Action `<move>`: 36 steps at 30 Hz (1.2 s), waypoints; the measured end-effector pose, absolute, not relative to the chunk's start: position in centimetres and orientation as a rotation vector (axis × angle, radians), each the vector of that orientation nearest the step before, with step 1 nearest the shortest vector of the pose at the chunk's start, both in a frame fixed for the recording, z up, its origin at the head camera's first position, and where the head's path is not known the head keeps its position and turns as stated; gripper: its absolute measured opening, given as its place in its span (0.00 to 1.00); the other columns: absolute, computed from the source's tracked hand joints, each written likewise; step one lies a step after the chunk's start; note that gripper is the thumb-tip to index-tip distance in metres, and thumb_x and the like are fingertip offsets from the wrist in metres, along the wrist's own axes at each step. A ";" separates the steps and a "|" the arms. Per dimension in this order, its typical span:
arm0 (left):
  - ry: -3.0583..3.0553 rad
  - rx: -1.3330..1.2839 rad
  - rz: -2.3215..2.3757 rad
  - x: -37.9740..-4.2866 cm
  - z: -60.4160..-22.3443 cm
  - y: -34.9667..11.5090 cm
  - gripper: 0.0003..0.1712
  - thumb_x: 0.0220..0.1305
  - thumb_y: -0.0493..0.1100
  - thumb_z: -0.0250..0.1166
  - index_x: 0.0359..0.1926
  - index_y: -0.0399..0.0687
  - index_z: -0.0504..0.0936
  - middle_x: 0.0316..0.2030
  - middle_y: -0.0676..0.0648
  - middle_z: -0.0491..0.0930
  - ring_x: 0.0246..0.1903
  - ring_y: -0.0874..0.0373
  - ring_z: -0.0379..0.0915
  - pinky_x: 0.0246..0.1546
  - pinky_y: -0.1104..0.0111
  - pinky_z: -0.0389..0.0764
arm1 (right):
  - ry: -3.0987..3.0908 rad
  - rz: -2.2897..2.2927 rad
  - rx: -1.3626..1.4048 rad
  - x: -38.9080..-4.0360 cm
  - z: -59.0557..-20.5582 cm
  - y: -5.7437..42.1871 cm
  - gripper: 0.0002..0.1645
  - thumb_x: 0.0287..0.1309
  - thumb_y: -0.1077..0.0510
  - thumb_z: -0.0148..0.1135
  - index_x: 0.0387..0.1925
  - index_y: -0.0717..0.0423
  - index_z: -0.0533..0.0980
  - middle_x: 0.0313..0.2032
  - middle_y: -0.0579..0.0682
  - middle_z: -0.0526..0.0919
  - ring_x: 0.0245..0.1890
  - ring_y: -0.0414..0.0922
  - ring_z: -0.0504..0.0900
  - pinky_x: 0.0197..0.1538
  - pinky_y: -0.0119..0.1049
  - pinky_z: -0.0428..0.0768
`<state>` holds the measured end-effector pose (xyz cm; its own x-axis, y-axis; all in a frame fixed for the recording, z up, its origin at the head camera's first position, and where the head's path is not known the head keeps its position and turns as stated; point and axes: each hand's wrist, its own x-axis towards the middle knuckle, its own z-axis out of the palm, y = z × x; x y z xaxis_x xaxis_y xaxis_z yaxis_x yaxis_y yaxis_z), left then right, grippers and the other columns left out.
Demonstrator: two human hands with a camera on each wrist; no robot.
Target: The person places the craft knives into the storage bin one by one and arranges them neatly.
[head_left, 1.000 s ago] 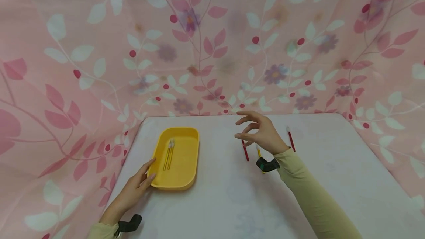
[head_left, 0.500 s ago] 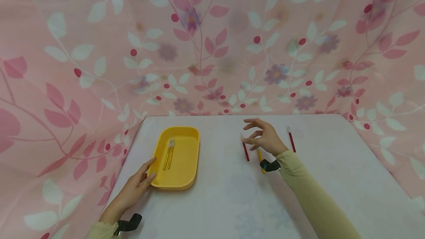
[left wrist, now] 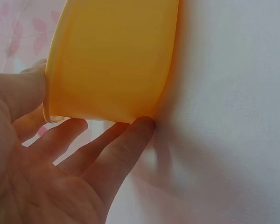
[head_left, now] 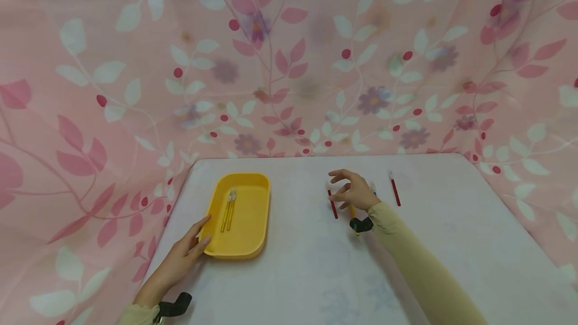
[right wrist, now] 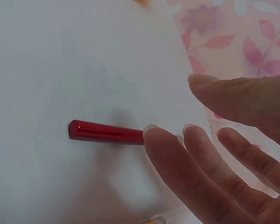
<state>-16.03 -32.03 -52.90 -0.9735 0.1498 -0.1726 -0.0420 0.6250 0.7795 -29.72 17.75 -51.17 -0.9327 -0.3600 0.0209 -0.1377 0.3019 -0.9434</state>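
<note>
My left hand [head_left: 176,257] holds the near-left corner of a yellow plastic tray [head_left: 250,224]. In the left wrist view, the thumb lies at the rim while the fingers touch the outer wall. Two slim yellow pens [head_left: 228,214] with whitish ends lie side by side inside. On the right, my right hand [head_left: 355,192] hovers with parted, bent fingers over a red pen [head_left: 333,209]. In the right wrist view, this pen's red faceted barrel [right wrist: 105,132] lies below the fingertips, its far end hidden behind them. The hand holds nothing.
A yellow pen [head_left: 353,210] lies partly under the right wrist, and a blue-marked one [head_left: 374,189] shows just behind it. Further right lies another red pen [head_left: 395,192]. A pink floral cloth [head_left: 289,89] hangs behind the white table [head_left: 293,275].
My right hand has come down and slightly right, nearer to the red pen, its fingers drawing closer together. The left hand and tray have stayed in place.
</note>
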 end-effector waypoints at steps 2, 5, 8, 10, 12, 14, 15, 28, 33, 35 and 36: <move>2.631 0.084 1.271 -16.0 -53.0 -32.1 0.41 0.86 0.54 0.59 0.89 0.56 0.54 0.85 0.32 0.50 0.78 0.26 0.59 0.74 0.41 0.63 | 2.383 -1.661 -0.446 -30.0 -51.4 17.6 0.43 0.61 0.73 0.76 0.75 0.68 0.69 0.66 0.75 0.72 0.39 0.64 0.88 0.36 0.61 0.92; 2.626 0.079 1.282 -16.0 -53.0 -32.2 0.41 0.86 0.55 0.59 0.89 0.57 0.54 0.86 0.33 0.50 0.78 0.26 0.58 0.74 0.41 0.62 | 2.402 -1.622 -0.418 -30.4 -51.8 17.5 0.44 0.61 0.73 0.77 0.76 0.69 0.69 0.66 0.74 0.72 0.38 0.62 0.88 0.34 0.57 0.92; 2.624 0.083 1.292 -16.0 -53.0 -32.1 0.40 0.86 0.54 0.59 0.89 0.57 0.54 0.85 0.32 0.50 0.78 0.26 0.58 0.74 0.41 0.64 | 2.428 -1.574 -0.396 -30.7 -52.1 17.4 0.45 0.60 0.73 0.78 0.76 0.69 0.68 0.66 0.72 0.73 0.37 0.61 0.88 0.33 0.53 0.92; 2.631 0.098 1.304 -15.9 -52.9 -32.0 0.40 0.86 0.53 0.59 0.88 0.55 0.54 0.85 0.30 0.50 0.77 0.26 0.61 0.73 0.41 0.68 | 2.453 -1.534 -0.391 -30.8 -52.3 17.4 0.45 0.60 0.73 0.78 0.76 0.68 0.69 0.67 0.72 0.73 0.36 0.60 0.88 0.32 0.51 0.92; 2.639 0.111 1.313 -15.8 -52.9 -32.0 0.39 0.86 0.51 0.59 0.88 0.54 0.55 0.84 0.28 0.51 0.76 0.27 0.62 0.71 0.43 0.73 | 2.476 -1.495 -0.390 -30.9 -52.5 17.4 0.45 0.60 0.73 0.79 0.76 0.67 0.69 0.67 0.71 0.74 0.35 0.59 0.88 0.31 0.50 0.92; 2.648 0.124 1.321 -15.7 -52.9 -31.9 0.38 0.86 0.50 0.59 0.88 0.52 0.56 0.84 0.27 0.51 0.76 0.27 0.64 0.68 0.44 0.77 | 2.502 -1.451 -0.395 -31.1 -52.6 17.3 0.45 0.60 0.72 0.79 0.76 0.66 0.70 0.67 0.71 0.74 0.34 0.57 0.88 0.31 0.48 0.92; 2.652 0.124 1.322 -15.7 -52.8 -31.9 0.38 0.86 0.50 0.59 0.88 0.52 0.56 0.84 0.27 0.51 0.76 0.27 0.64 0.68 0.44 0.77 | 2.513 -1.432 -0.395 -31.2 -52.6 17.3 0.45 0.60 0.72 0.79 0.76 0.66 0.70 0.67 0.70 0.74 0.34 0.57 0.88 0.31 0.47 0.92; 2.640 0.083 1.303 -15.8 -52.8 -31.8 0.40 0.86 0.53 0.60 0.88 0.53 0.55 0.84 0.28 0.50 0.76 0.28 0.63 0.70 0.43 0.75 | 2.495 -1.372 -0.385 -32.2 -53.0 16.8 0.47 0.58 0.71 0.81 0.76 0.66 0.69 0.65 0.69 0.74 0.27 0.50 0.86 0.29 0.46 0.91; 2.647 0.081 1.304 -15.6 -52.9 -31.8 0.39 0.86 0.52 0.60 0.87 0.52 0.56 0.84 0.28 0.51 0.75 0.27 0.64 0.68 0.45 0.77 | 2.530 -1.324 -0.381 -32.0 -53.1 16.5 0.46 0.58 0.70 0.82 0.75 0.66 0.70 0.64 0.68 0.75 0.28 0.50 0.85 0.30 0.42 0.91; 2.658 0.102 1.316 -15.6 -53.0 -31.8 0.39 0.85 0.51 0.61 0.87 0.51 0.57 0.84 0.28 0.52 0.75 0.26 0.65 0.68 0.45 0.77 | 2.541 -1.308 -0.386 -32.1 -53.1 16.4 0.46 0.58 0.69 0.82 0.75 0.65 0.70 0.64 0.68 0.75 0.29 0.49 0.85 0.30 0.41 0.90; 2.662 0.108 1.320 -15.7 -53.0 -31.8 0.39 0.85 0.51 0.61 0.87 0.51 0.57 0.84 0.28 0.53 0.74 0.26 0.65 0.67 0.45 0.78 | 2.545 -1.298 -0.399 -32.2 -53.1 16.4 0.46 0.58 0.69 0.82 0.75 0.66 0.70 0.63 0.68 0.75 0.29 0.49 0.85 0.30 0.41 0.90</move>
